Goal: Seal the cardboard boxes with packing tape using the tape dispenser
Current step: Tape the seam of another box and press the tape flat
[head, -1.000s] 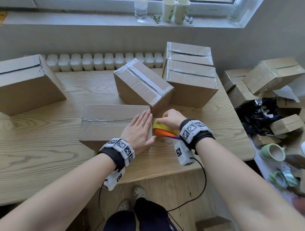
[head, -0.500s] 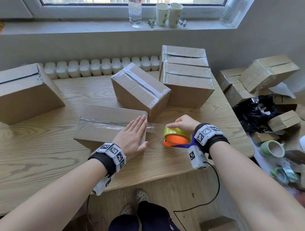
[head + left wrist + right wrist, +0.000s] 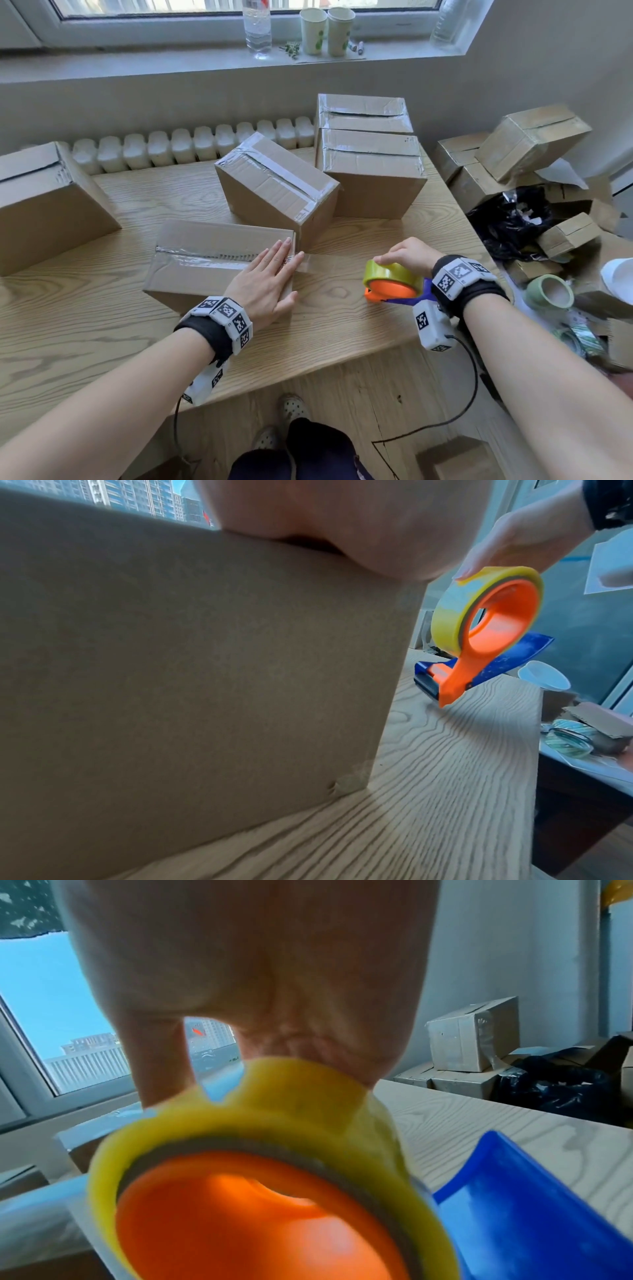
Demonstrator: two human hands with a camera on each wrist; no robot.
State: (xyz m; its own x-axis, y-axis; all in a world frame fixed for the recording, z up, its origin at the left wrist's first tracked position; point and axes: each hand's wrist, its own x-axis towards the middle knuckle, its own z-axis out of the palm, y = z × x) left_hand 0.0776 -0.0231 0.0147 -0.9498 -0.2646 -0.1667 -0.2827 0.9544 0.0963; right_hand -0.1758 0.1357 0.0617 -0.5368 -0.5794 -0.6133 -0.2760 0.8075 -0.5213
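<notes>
A low cardboard box (image 3: 205, 253) lies near the table's front with clear tape along its top seam. My left hand (image 3: 270, 277) presses flat on the box's right end, fingers straight over the tape. A strip of clear tape (image 3: 329, 263) stretches from there rightward to the tape dispenser (image 3: 392, 284), orange and blue with a yellowish roll. My right hand (image 3: 407, 255) grips the dispenser (image 3: 486, 631) from above, fingers curled over the roll (image 3: 260, 1123). In the left wrist view the box's side (image 3: 205, 683) fills the frame.
Three taped boxes (image 3: 277, 185) (image 3: 370, 171) (image 3: 363, 109) stand behind the low box, another box (image 3: 48, 202) at far left. Right of the wooden table (image 3: 102, 325) lie more boxes (image 3: 531, 140), a black bag (image 3: 510, 222) and spare tape rolls (image 3: 549, 293). Cups and a bottle stand on the windowsill.
My right hand has drawn the dispenser rightward away from the box, pulling out a longer strip of tape. My left hand has stayed pressed on the box's right end.
</notes>
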